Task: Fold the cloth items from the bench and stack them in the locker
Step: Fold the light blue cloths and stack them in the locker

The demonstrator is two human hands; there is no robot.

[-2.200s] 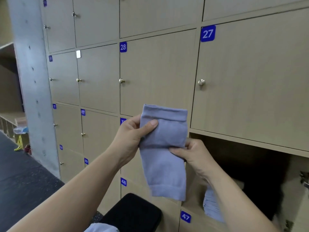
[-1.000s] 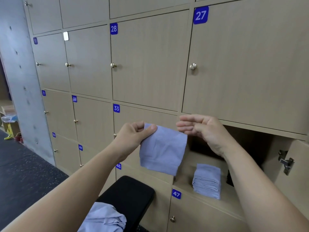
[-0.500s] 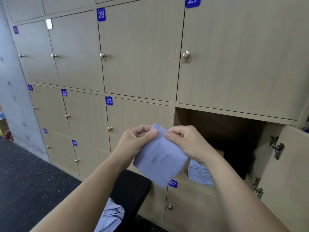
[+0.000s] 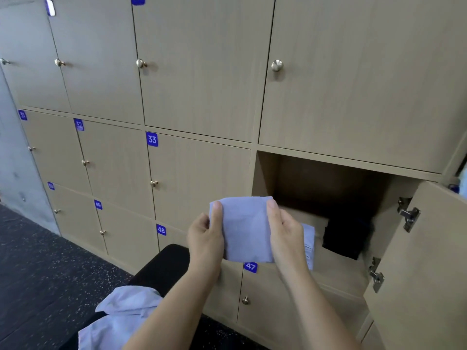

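- The left hand (image 4: 204, 238) pinched the folded cloth (image 4: 243, 228) at its left edge, thumb on the front. The right hand (image 4: 285, 233) pinched the right edge the same way.
- The cloth hung in the air before the open locker (image 4: 265, 173), just left of the stack (image 4: 309, 248) inside.
- It looked light, soft and limp, so gripping both side edges should keep the fold from opening.
- A heap (image 4: 121, 314) of unfolded pieces lay on the counter (image 4: 164, 263) below.

Concrete wall (image 4: 10, 160) — dark speckled floor (image 4: 38, 261).
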